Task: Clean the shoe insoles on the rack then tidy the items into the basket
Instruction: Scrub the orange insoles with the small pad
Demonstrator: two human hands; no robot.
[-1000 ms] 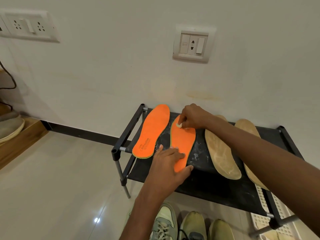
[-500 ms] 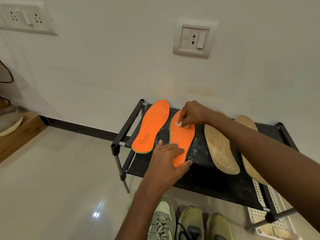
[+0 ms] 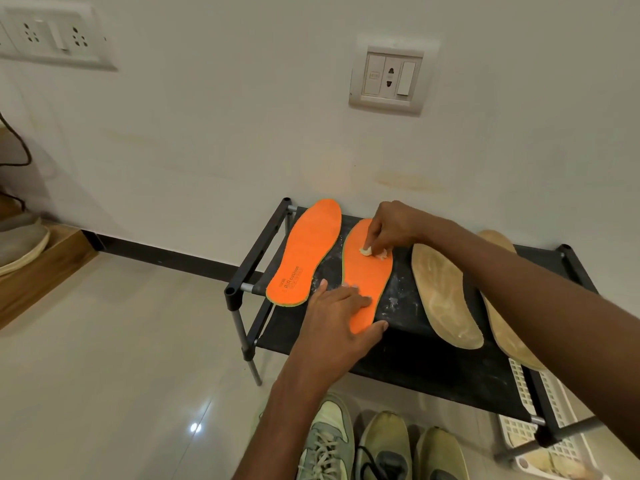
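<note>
Fingers pinched, pale wad on orange insole

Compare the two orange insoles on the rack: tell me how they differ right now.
The left orange insole lies untouched, with printed lettering showing near its heel; the right orange insole shows no lettering. The left hand presses flat on the right insole's heel end, while the right hand pinches a small pale wad against its toe end. White specks dot the rack beside the right insole. Both are orange, green-edged and lie flat, toes to the wall.
</note>
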